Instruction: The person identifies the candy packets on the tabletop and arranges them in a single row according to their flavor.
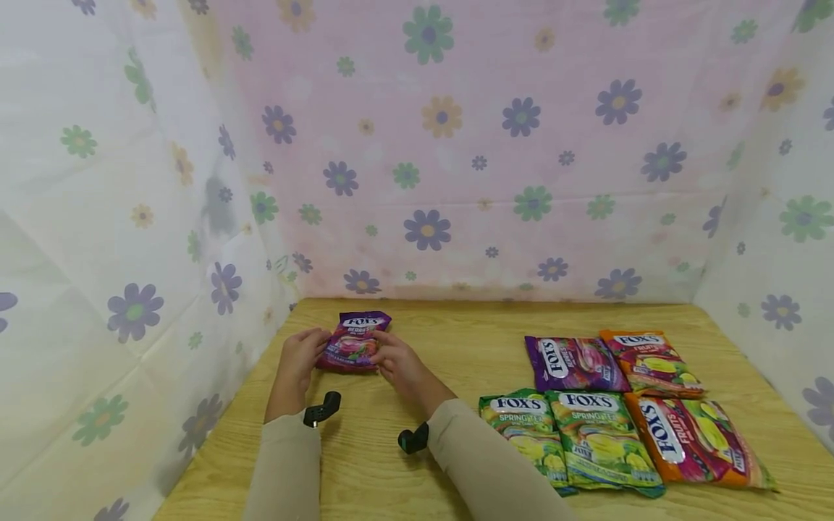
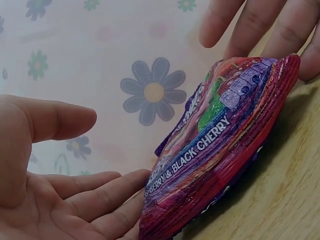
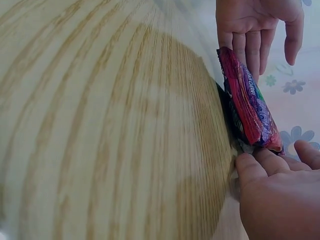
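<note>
A purple Fox's berries candy bag (image 1: 352, 347) lies face up at the far left of the wooden table. My left hand (image 1: 304, 358) is at its left side, fingers straight and fingertips right at the bag's edge. At the opposite side is my right hand (image 1: 402, 365), its fingers extended along the bag's right edge. In the left wrist view the bag (image 2: 210, 145) stands between both hands, with the left thumb held apart from it. The right wrist view shows the right fingertips at the near end of the bag (image 3: 250, 105).
On the right of the table lie another purple berries bag (image 1: 576, 364), two green spring tea bags (image 1: 528, 434), and two orange fruits bags (image 1: 654, 362). Flowered cloth (image 1: 423, 145) walls off the back and sides. Black wrist cameras (image 1: 413, 438) sit at both cuffs.
</note>
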`<state>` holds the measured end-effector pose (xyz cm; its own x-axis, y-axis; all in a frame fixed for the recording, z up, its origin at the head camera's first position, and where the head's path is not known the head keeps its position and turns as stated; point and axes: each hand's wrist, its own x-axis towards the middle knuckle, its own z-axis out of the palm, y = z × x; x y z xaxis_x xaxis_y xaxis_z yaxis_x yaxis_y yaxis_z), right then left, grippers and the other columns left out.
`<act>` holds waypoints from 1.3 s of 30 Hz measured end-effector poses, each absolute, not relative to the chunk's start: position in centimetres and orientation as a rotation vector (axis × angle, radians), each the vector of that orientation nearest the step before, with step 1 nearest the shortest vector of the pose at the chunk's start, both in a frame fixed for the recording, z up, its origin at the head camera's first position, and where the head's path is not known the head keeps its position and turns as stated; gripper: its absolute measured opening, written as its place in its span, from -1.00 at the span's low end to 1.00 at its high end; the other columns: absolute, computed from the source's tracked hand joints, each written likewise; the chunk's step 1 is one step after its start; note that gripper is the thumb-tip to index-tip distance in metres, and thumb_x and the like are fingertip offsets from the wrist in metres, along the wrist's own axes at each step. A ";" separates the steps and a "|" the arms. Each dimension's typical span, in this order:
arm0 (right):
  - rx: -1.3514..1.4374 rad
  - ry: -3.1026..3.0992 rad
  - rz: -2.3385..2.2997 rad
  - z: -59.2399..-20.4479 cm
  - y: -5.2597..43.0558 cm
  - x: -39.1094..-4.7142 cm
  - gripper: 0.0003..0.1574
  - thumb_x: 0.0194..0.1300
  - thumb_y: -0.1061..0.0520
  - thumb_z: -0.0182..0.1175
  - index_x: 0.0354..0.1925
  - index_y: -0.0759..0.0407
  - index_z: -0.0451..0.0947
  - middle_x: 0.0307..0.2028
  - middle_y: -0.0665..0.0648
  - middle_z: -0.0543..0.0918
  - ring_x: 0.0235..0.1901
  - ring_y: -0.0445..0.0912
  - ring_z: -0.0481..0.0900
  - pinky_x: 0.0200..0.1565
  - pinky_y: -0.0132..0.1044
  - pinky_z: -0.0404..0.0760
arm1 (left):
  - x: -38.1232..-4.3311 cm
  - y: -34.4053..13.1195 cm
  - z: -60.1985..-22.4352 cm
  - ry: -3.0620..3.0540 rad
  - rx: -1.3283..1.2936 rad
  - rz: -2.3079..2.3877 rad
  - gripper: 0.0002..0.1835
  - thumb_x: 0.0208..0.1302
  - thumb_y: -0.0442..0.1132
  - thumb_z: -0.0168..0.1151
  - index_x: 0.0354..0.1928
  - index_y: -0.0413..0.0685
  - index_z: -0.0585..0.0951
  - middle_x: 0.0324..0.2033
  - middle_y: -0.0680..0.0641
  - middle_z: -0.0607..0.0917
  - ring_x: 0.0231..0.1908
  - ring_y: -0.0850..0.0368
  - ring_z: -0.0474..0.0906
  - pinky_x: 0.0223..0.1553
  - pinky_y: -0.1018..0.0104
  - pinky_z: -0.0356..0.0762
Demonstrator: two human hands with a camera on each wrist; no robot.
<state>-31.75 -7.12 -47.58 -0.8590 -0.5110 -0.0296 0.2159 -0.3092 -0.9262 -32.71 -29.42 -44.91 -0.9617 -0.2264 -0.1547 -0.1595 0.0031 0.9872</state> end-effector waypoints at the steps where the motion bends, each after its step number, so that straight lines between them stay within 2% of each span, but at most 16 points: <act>1: -0.376 1.495 -2.189 -47.6 -7.2 -31.8 -0.02 0.35 0.23 0.05 0.65 0.11 0.00 0.66 0.25 -0.10 0.63 0.29 -0.15 0.60 0.19 -0.12 | -32.7 -29.4 -44.9 -2.200 0.422 -2.139 -0.34 0.57 -0.14 0.06 0.51 -0.43 0.24 0.47 -0.37 0.38 0.48 -0.18 0.34 0.52 0.04 0.27; 5: -0.372 1.500 -2.177 -47.5 -7.3 -31.9 -0.01 0.34 0.24 0.06 0.65 0.14 -0.02 0.66 0.26 -0.13 0.63 0.26 -0.19 0.61 0.14 -0.13 | -32.6 -29.5 -45.0 -2.222 0.412 -2.137 -0.38 0.57 -0.14 0.05 0.47 -0.45 0.31 0.46 -0.38 0.38 0.49 -0.20 0.32 0.53 0.03 0.24; 12: -0.368 1.519 -2.176 -47.5 -7.3 -31.9 -0.01 0.34 0.25 0.05 0.65 0.19 -0.03 0.66 0.28 -0.13 0.63 0.26 -0.20 0.61 0.15 -0.12 | -32.4 -29.6 -45.0 -2.239 0.409 -2.151 -0.37 0.58 -0.12 0.04 0.48 -0.42 0.30 0.49 -0.37 0.35 0.52 -0.20 0.27 0.55 0.02 0.18; 21: -0.341 1.516 -2.162 -47.2 -7.3 -31.9 -0.01 0.35 0.24 0.10 0.65 0.18 -0.02 0.66 0.26 -0.10 0.64 0.24 -0.22 0.60 0.15 -0.13 | -32.5 -29.6 -44.9 -2.255 0.426 -2.074 -0.34 0.55 -0.15 0.09 0.49 -0.46 0.26 0.48 -0.39 0.34 0.49 -0.18 0.31 0.50 0.01 0.29; 26: -0.346 1.508 -2.162 -46.9 -7.1 -31.6 0.01 0.34 0.25 0.12 0.65 0.19 -0.02 0.66 0.28 -0.11 0.64 0.25 -0.27 0.60 0.18 -0.15 | -32.5 -29.4 -44.7 -2.336 0.451 -1.968 -0.22 0.51 -0.09 0.16 0.55 -0.42 0.17 0.53 -0.38 0.25 0.51 -0.24 0.25 0.51 -0.09 0.25; 30: -0.349 1.509 -2.165 -46.7 -6.8 -31.5 0.00 0.34 0.26 0.10 0.64 0.21 -0.03 0.66 0.29 -0.15 0.64 0.25 -0.30 0.59 0.19 -0.17 | -32.3 -29.0 -44.2 -2.400 0.437 -1.877 -0.20 0.50 -0.04 0.16 0.56 -0.37 0.16 0.56 -0.35 0.18 0.54 -0.28 0.16 0.53 -0.15 0.18; 34: -0.374 1.515 -2.167 -46.4 -6.4 -31.4 0.00 0.34 0.28 0.08 0.65 0.23 -0.06 0.66 0.28 -0.24 0.64 0.24 -0.35 0.60 0.18 -0.19 | -32.2 -28.4 -43.7 -2.420 0.443 -1.826 -0.23 0.49 -0.02 0.17 0.56 -0.29 0.22 0.57 -0.30 0.20 0.56 -0.26 0.11 0.55 -0.16 0.13; 39: -0.393 1.555 -2.152 -46.2 -5.8 -31.6 -0.01 0.34 0.27 0.12 0.64 0.23 -0.01 0.67 0.25 -0.28 0.64 0.20 -0.36 0.60 0.18 -0.19 | -32.4 -27.7 -43.4 -2.438 0.434 -1.796 -0.26 0.49 -0.02 0.18 0.55 -0.25 0.27 0.55 -0.30 0.24 0.55 -0.25 0.13 0.56 -0.14 0.12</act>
